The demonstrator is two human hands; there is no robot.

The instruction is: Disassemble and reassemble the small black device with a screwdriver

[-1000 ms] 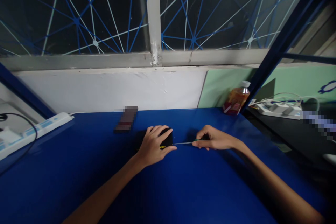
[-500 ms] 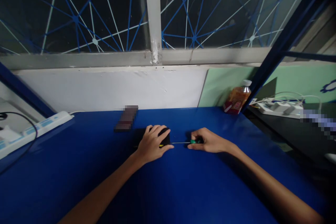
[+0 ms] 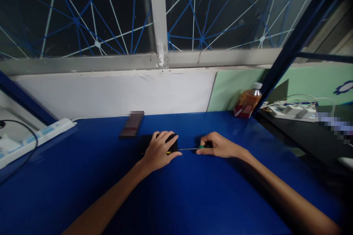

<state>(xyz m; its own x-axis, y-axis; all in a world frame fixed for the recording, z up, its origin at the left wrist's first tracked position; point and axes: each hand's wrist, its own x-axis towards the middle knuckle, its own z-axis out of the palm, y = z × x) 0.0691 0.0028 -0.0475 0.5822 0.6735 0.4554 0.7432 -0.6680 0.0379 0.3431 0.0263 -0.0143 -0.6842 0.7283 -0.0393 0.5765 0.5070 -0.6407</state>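
Note:
My left hand is closed over a black boxy object with a small yellow mark, pressing it on the blue tabletop. Most of that object is hidden under my palm and fingers. To its right, my right hand pinches the green and black handle of a screwdriver. The thin metal shaft lies nearly level and points left, its tip at the right side of the black object. Whether the tip sits in a screw is too small to tell.
A blurred-out dark flat object lies behind my left hand. On the left is a white power strip with a black cable. A drink bottle stands at the back right, near another power strip. The blue table meets a white wall.
Both hands have shifted slightly left with the black object and screwdriver. My right fingers have changed position on the handle, showing more of its green part than a second ago.

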